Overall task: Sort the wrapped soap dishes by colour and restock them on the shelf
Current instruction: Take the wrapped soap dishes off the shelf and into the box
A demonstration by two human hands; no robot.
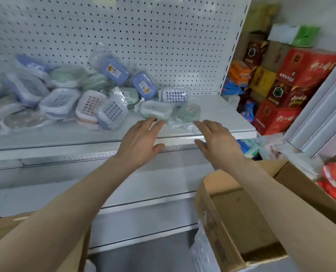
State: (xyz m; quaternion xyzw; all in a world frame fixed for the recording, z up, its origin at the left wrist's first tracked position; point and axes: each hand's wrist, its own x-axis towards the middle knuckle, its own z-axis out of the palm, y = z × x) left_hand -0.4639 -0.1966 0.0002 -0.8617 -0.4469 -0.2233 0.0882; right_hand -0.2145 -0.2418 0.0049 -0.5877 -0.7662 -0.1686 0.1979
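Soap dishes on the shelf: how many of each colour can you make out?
Blue soap dishes: 7
Green soap dishes: 5
Pink soap dish: 1
Total: 13, roughly; blurred wraps at far left left out.

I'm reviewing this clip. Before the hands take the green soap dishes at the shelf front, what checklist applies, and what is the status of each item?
1. Hands free: left hand and right hand are both open and hold nothing: ok.
2. Target within reach: the two green wrapped soap dishes lie at the fingertips: ok.
3. Colours sorted: the pile of wrapped soap dishes mixes blue, green and pink: not ok.
4. Room for a colour group: the shelf is bare to the right of the dishes: ok.
5. Wrappers intact: too blurred: cannot tell.
6. Cardboard box emptied: the arm hides part of the inside: cannot tell.
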